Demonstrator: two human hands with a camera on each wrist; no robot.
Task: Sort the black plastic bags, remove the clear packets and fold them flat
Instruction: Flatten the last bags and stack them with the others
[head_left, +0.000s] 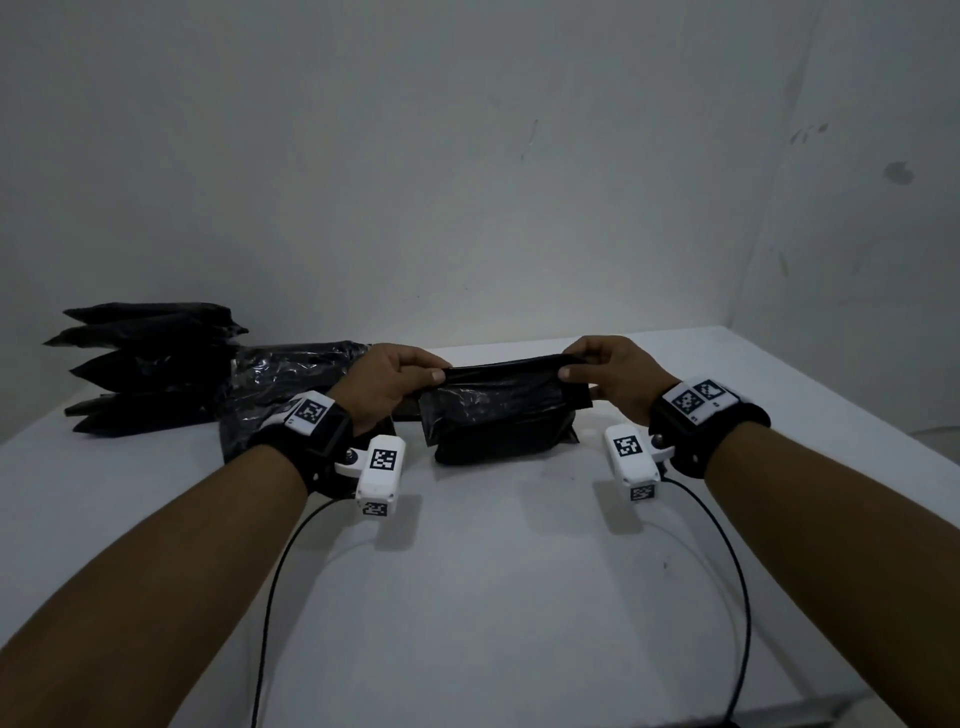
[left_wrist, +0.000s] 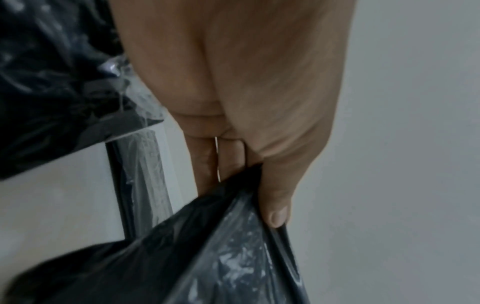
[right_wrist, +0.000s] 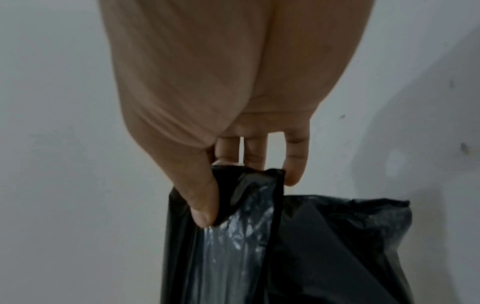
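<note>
Black bag (head_left: 498, 415) at 12 o'clock, long axis 9-to-3; left hand (head_left: 387, 384) and right hand (head_left: 613, 371) pinch its top corners, probably equidistant.

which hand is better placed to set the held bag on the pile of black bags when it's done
Left, probably. Both the left hand and right hand pinch the black bag, but the pile of black bags lies at the table's left side, nearest it.
</note>
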